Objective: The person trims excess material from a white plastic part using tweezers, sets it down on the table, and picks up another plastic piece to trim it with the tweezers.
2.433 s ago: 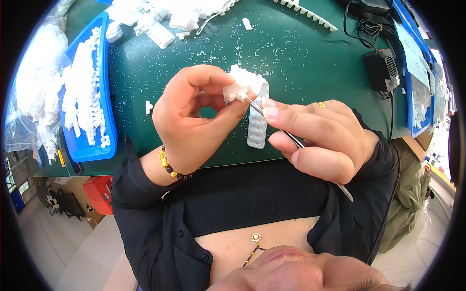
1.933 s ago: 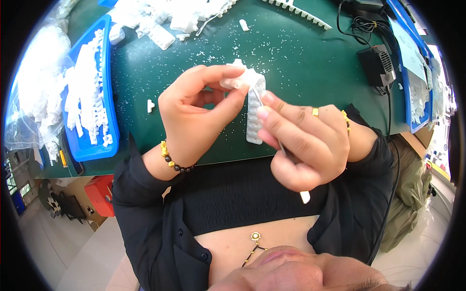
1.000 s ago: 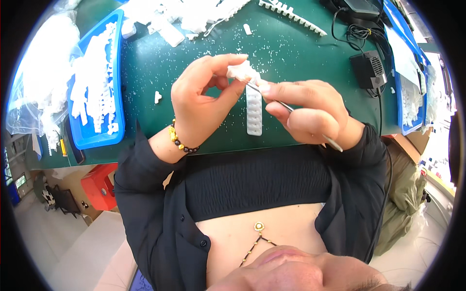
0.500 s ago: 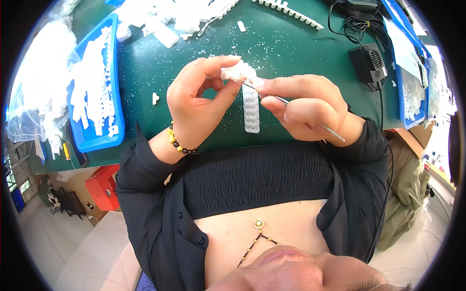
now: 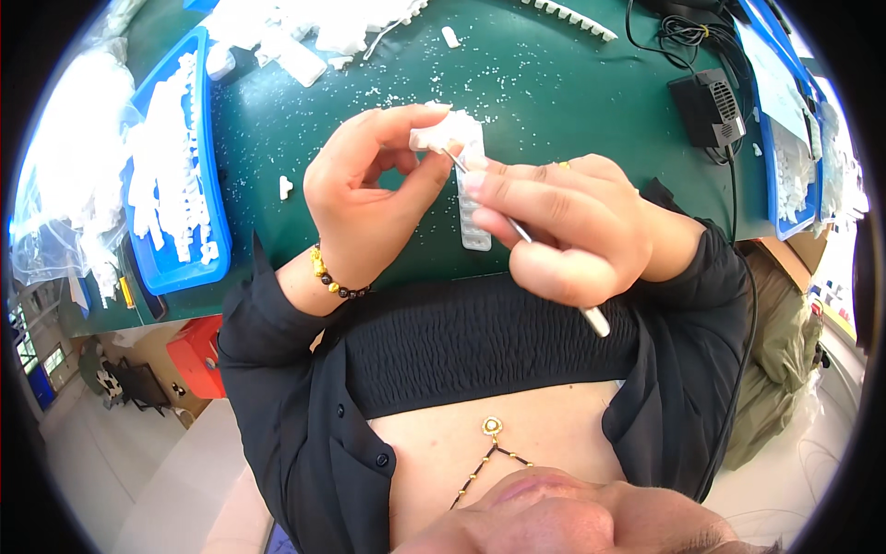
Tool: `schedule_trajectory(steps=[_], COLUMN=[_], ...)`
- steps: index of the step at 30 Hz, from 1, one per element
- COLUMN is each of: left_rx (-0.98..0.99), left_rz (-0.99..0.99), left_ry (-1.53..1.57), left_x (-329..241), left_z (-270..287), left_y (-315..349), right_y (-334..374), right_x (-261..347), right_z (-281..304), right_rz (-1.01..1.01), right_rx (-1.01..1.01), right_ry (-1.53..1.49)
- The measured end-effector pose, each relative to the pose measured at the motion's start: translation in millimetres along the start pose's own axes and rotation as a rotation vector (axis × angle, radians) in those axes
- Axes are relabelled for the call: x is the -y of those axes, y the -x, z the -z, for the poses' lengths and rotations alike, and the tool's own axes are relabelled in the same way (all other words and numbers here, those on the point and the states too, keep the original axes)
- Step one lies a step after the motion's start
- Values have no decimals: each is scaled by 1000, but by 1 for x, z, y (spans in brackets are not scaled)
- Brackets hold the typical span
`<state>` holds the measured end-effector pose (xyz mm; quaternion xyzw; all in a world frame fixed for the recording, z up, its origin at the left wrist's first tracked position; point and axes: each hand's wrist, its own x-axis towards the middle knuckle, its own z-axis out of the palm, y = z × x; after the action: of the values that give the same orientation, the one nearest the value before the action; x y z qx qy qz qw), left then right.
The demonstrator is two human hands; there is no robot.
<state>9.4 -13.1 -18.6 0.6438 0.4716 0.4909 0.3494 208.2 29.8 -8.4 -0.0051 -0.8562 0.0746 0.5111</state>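
Pinched between the thumb and forefinger of my left hand point(image 5: 365, 185) is a small white moulded piece point(image 5: 430, 138), its details washed out by glare. My right hand point(image 5: 586, 222) grips a slim metal tool point(image 5: 596, 321) like a pen. The tool's thin tip meets the white piece near my left thumb; its broader, pale rounded rear end sticks out below my right palm. On the table under the hands lies a narrow white strip with a row of small hollows point(image 5: 474, 235), partly covered by my right fingers.
White crumbs point(image 5: 517, 83) are scattered over the green table point(image 5: 268, 120). A blue tray point(image 5: 217, 231) of white toothed pieces stands left, beside clear plastic bags point(image 5: 74, 157). White parts point(image 5: 305, 37) are heaped at the back. To the right are a black power adapter point(image 5: 703, 106) with cables and another blue tray point(image 5: 780, 217).
My right hand has turned, so the tool points more steeply and its rear end has swung down and to the left. My left hand keeps its pinch on the white piece.
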Motion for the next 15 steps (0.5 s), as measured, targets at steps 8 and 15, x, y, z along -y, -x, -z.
schedule_trajectory(steps=[8, 15], left_rx=[110, 99], left_rz=[140, 165], left_ry=[278, 302], left_x=[-6, -5], left_z=[1, 3], left_y=[-2, -2], right_y=[-1, -5], right_x=[1, 0], right_z=[1, 5], right_rz=[85, 24], right_rx=[-2, -51], right_ry=[85, -40])
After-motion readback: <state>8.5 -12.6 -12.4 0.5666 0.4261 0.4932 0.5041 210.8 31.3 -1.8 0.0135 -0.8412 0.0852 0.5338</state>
